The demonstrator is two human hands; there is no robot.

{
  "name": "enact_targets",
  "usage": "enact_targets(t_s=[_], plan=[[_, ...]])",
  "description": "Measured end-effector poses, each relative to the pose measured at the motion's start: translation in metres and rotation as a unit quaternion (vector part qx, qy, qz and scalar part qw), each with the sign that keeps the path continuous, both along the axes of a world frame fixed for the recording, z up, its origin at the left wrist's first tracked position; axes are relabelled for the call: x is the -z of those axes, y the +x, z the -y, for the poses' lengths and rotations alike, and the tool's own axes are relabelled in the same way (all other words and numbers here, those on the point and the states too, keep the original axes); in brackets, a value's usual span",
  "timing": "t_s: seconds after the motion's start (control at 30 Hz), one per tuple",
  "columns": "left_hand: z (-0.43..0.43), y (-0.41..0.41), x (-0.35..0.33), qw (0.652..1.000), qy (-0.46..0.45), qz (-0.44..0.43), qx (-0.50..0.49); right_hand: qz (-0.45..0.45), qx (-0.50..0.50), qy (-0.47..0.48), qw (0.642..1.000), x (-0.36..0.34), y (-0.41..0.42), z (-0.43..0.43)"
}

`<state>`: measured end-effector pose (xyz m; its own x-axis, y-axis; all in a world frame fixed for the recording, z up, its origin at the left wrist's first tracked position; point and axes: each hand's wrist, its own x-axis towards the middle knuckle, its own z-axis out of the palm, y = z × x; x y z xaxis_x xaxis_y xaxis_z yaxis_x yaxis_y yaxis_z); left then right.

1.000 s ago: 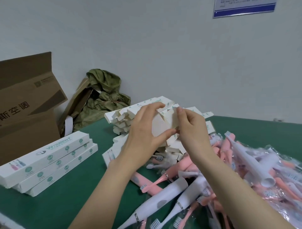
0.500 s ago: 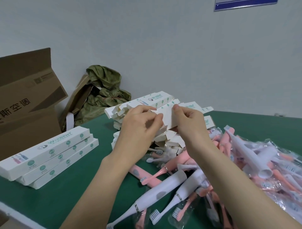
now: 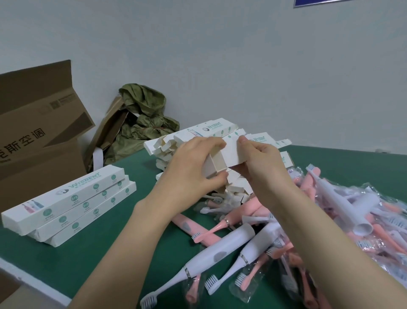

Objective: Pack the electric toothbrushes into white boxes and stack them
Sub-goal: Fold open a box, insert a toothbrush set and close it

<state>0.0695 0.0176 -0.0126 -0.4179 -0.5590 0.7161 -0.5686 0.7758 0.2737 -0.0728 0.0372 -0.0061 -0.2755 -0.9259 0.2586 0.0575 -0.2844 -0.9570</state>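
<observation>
Both hands grasp one white box above the far heap of empty boxes. The left hand curls round its open end (beige inside showing), and the right hand pinches its side. Closed boxes lie stacked at left on the green table, with loose toothbrushes piled near right.

A small packing workshop rather than a home. A green counter is heaped with loose toothbrushes (many in clear plastic sleeves). Behind them is a pile of identical printed white boxes with open ends, and a stack of three closed ones lies at the left. Brown cartons stand beside it, and the bare wall carries a blue notice.
</observation>
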Motion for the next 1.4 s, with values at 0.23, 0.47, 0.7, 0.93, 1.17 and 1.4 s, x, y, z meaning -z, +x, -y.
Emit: enact_targets(t_s=[0.23, 0.47, 0.7, 0.93, 1.17, 1.4], plan=[[0.002, 0.028, -0.011, 0.986, -0.097, -0.077, -0.110, -0.151, -0.042, 0.018, 0.987, -0.002, 0.011, -0.008], [0.011, 0.043, 0.001, 0.981, -0.044, -0.119, -0.146, -0.751, -0.075, 0.173, 0.632, 0.057, 0.077, -0.011], [0.012, 0.045, 0.011, 0.977, -0.041, -0.145, -0.148, -0.711, 0.040, 0.162, 0.683, 0.060, 0.073, 0.005], [0.012, 0.036, 0.013, 0.957, -0.057, -0.232, -0.165, -0.547, 0.144, 0.075, 0.822, 0.047, 0.055, 0.011], [0.014, 0.037, 0.015, 0.922, -0.068, -0.333, -0.186, -0.377, 0.203, 0.046, 0.903, 0.036, 0.044, 0.022], [0.023, 0.028, 0.024, 0.948, -0.048, -0.267, -0.163, -0.163, 0.067, 0.080, 0.981, 0.024, 0.033, 0.027]])
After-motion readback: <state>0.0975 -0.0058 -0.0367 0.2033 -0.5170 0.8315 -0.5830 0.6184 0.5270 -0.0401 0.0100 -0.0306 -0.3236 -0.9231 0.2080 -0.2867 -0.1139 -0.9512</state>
